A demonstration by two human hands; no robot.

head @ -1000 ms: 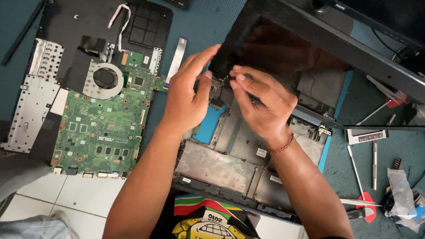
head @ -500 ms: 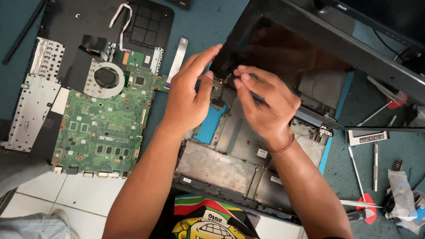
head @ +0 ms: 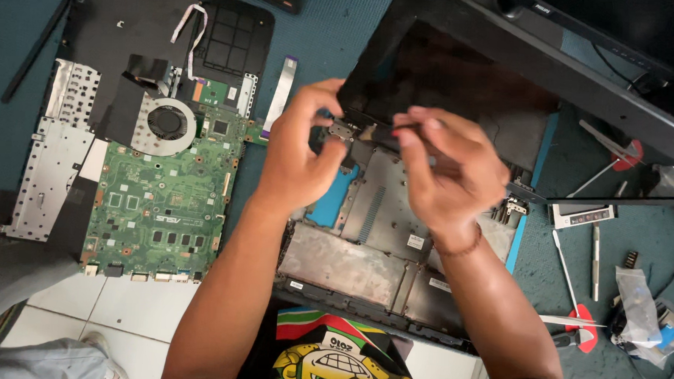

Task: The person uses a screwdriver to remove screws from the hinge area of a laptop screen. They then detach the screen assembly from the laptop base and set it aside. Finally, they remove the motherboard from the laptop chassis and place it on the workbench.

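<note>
Far left on the teal surface [head: 24, 62] lies a silver metal plate [head: 54, 169], and just right of it a green motherboard [head: 166, 205] with a round fan [head: 166, 123] at its upper end; the board's long axis runs away from the person. A pale flat ribbon cable [head: 280, 94] lies near the board's top right corner.

The left hand [head: 296, 161] is over the stripped laptop base [head: 364, 251], its thumb and fingers pinched in a narrow grip on the small metal hinge [head: 342, 130] at the base's far left corner. The base lies with its long axis running left to right, tilted down to the right, and the dark screen panel [head: 448, 73] rises from its far edge.

The right hand [head: 451, 175] has its fingertips closed on a thin dark tool [head: 381, 128] whose tip points left toward the hinge.

Farther right lie a white-handled screwdriver [head: 568, 279] and a clear plastic bag [head: 643, 301].
</note>
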